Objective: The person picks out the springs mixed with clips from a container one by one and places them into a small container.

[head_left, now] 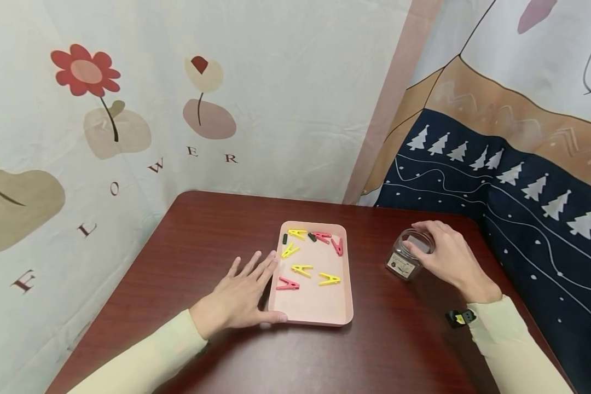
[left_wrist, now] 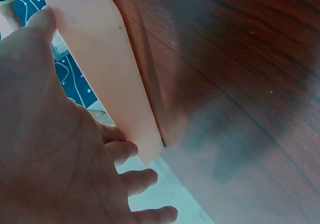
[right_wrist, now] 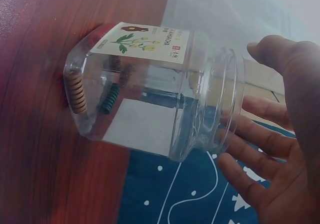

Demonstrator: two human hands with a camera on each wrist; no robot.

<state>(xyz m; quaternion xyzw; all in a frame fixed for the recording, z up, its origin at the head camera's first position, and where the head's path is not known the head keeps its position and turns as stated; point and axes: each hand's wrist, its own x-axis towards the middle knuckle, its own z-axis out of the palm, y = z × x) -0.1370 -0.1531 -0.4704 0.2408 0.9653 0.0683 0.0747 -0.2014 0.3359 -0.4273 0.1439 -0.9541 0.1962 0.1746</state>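
Note:
My left hand (head_left: 241, 295) lies with fingers spread along the left edge of a pink tray (head_left: 310, 312), touching its side. In the tray are several yellow clothespins (head_left: 329, 279), three red clothespins (head_left: 288, 284) and two small black pieces (head_left: 285, 239). At the right, my right hand (head_left: 448, 254) reaches around the mouth of a clear plastic jar (right_wrist: 200, 84), its fingers loosely bent near the rim and the thumb apart from them. The jar stands upright on the table and bears a label (right_wrist: 150, 43). Inside lie a brown coil (right_wrist: 76, 92) and a dark green coil (right_wrist: 110, 98).
The tray and jar stand on a dark red-brown wooden table (head_left: 216, 235). A light curtain with printed flowers (head_left: 295, 98) hangs behind it, and a navy cloth with white trees (head_left: 438, 180) borders the right side. A dark band (head_left: 460, 318) is on the right wrist.

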